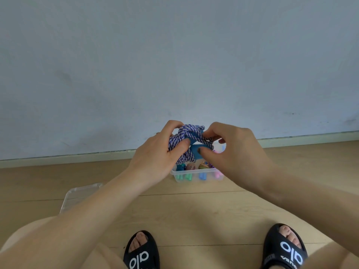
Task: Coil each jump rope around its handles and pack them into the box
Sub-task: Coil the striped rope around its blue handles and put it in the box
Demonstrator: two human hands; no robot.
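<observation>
A blue-and-white braided jump rope (pixel 181 139) is coiled round its blue handles (pixel 196 152) and held in the air above the box. My left hand (pixel 163 150) grips the coil from the left, thumb on a handle. My right hand (pixel 231 150) pinches the rope and handle from the right. Below and behind them stands a clear plastic box (pixel 196 176) on the floor, holding several coiled ropes with green, blue and pink handles. Much of the box is hidden by my hands.
A clear plastic lid (pixel 77 195) lies on the wooden floor at the left. A pale wall with a skirting board runs close behind the box. My two feet in black slippers (pixel 142 251) are at the bottom edge.
</observation>
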